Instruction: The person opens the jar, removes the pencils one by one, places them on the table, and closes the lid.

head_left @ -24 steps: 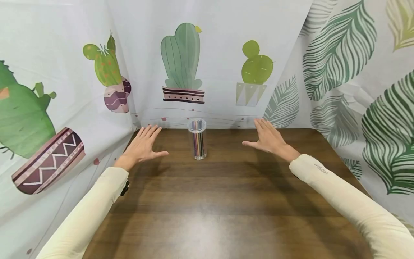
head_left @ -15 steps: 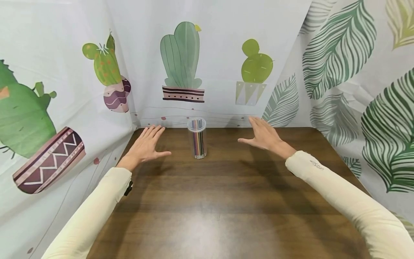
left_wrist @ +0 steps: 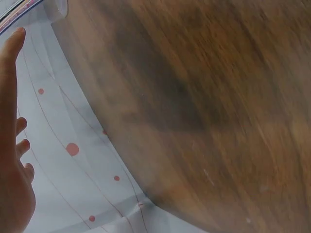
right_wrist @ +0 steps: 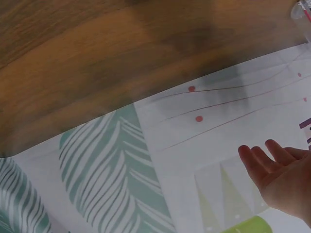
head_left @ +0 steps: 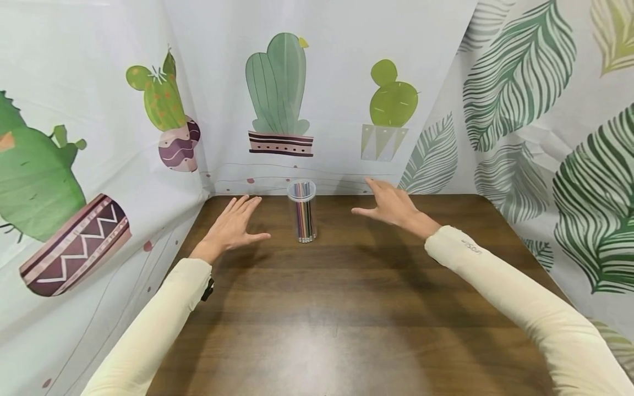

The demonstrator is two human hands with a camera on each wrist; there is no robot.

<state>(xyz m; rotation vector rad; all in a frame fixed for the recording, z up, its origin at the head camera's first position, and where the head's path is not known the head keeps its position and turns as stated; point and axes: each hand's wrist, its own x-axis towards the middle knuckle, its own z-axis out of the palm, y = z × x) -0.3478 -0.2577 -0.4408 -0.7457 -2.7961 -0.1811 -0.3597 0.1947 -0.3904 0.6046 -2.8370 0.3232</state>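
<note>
A clear lidded cylinder (head_left: pixel 302 214) stands upright near the back of the brown table, holding a bundle of thin coloured sticks that look like pencils. To its left, my left hand (head_left: pixel 233 225) hovers over the table with fingers spread and thumb toward the cylinder, apart from it. On the other side my right hand (head_left: pixel 391 203) is held up, fingers extended and thumb pointing left, farther from the cylinder than the left one. Neither hand holds anything. In the left wrist view a corner of the cylinder (left_wrist: pixel 59 7) shows beyond the thumb; the right wrist view catches only its edge (right_wrist: pixel 297 10).
The wood-grain table (head_left: pixel 317 297) ends at a white curtain (head_left: pixel 342 99) printed with cacti, close behind the cylinder. A leaf-print curtain (head_left: pixel 525 137) hangs along the right side. A dark band-like item (head_left: pixel 208 290) sits at the left cuff.
Both hands have moved inward toward the cylinder, the left one rightward and the right one leftward. The cylinder has stayed in place.
</note>
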